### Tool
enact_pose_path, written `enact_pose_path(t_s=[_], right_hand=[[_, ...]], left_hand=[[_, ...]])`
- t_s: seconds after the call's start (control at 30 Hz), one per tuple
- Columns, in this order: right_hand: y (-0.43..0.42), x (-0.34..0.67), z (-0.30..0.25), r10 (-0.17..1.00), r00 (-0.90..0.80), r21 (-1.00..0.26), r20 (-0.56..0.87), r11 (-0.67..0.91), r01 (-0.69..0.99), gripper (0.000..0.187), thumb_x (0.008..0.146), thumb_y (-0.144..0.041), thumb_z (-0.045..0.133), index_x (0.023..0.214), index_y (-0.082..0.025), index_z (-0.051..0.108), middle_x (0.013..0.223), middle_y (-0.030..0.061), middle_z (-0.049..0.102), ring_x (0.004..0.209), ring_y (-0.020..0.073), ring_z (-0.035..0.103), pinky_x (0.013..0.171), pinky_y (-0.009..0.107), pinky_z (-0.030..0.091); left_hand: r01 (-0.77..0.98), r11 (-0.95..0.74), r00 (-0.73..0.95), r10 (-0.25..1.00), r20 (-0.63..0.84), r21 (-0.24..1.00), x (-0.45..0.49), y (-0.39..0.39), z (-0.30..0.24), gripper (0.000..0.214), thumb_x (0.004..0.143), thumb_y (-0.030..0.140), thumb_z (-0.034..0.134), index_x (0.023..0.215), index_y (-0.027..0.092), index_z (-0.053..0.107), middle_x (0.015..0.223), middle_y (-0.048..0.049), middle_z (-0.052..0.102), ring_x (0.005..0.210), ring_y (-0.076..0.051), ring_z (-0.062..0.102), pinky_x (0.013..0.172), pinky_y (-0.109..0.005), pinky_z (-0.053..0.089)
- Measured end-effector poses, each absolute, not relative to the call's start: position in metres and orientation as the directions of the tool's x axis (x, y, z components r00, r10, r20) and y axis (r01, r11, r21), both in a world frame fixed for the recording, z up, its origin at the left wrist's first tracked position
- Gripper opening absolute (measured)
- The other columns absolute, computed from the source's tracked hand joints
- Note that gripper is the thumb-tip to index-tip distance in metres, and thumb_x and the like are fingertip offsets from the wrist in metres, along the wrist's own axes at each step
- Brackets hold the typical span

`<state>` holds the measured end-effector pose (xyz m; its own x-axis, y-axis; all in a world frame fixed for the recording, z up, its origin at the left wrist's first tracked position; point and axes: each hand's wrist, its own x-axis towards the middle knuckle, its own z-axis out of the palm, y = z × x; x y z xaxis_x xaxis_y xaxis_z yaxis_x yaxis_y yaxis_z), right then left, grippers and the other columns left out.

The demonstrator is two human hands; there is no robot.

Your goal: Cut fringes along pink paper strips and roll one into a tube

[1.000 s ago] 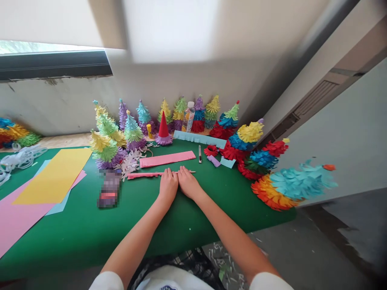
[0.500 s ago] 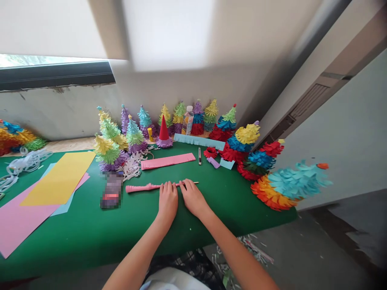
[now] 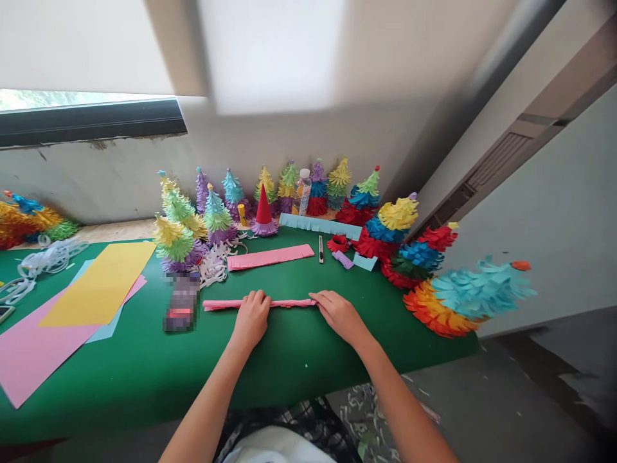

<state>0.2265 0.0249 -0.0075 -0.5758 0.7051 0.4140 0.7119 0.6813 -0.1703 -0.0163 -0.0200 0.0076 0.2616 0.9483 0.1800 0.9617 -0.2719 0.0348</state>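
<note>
A rolled pink paper strip point(image 3: 293, 303) lies crosswise on the green table, its left end a little wider. My left hand point(image 3: 252, 315) presses down on it near its middle, fingers bent over the paper. At the strip's right end, my right hand point(image 3: 340, 315) pinches the tip between thumb and fingers. Whether a thin stick is inside the paper cannot be seen now. Beyond my hands lies a flat pink fringed strip point(image 3: 270, 257), with a utility knife point(image 3: 321, 249) to its right.
Several fringed paper trees line the back and right, around a red cone point(image 3: 263, 207) and a plastic bottle point(image 3: 303, 191). A light blue fringed strip point(image 3: 321, 225) lies before them. Left are a blurred-out dark object point(image 3: 182, 302), paper scraps point(image 3: 213, 265), a yellow sheet point(image 3: 99, 286) and white cable point(image 3: 45, 260).
My hands have moved apart, the left one leftward and the right one to the right end. The pink paper now stretches farther right, covering where a thin stick tip showed.
</note>
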Motion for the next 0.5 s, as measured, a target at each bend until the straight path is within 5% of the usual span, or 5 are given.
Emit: enact_pose_path(t_s=[0.23,0.5], right_hand=[[0.009,0.269,-0.007,0.764,-0.499,-0.286,0.408,0.626,0.725,0.029,0.092,-0.017,0.038,0.108,-0.019,0.062,0.105,0.0097,0.065,0.094,0.0192,0.064,0.083,0.034,0.055],[-0.005,0.347,-0.024,0.831,-0.247,-0.256,0.498,0.413,0.874,0.032,0.092,-0.028,0.039,0.091,-0.018,0.069,0.091,0.0105,0.066,0.077,0.0197,0.066,0.069,0.031,0.055]], left_hand=[[0.977,-0.207,0.201,0.972,0.126,0.042,-0.021,-0.022,0.013,0.019,0.08,0.008,0.046,0.089,0.018,0.058,0.092,-0.0075,0.056,0.089,-0.023,0.051,0.077,-0.035,0.042],[0.986,-0.139,0.127,0.983,0.131,0.089,-0.029,-0.017,0.02,0.016,0.076,0.01,0.046,0.087,0.017,0.055,0.089,-0.0069,0.057,0.088,-0.023,0.053,0.075,-0.034,0.042]])
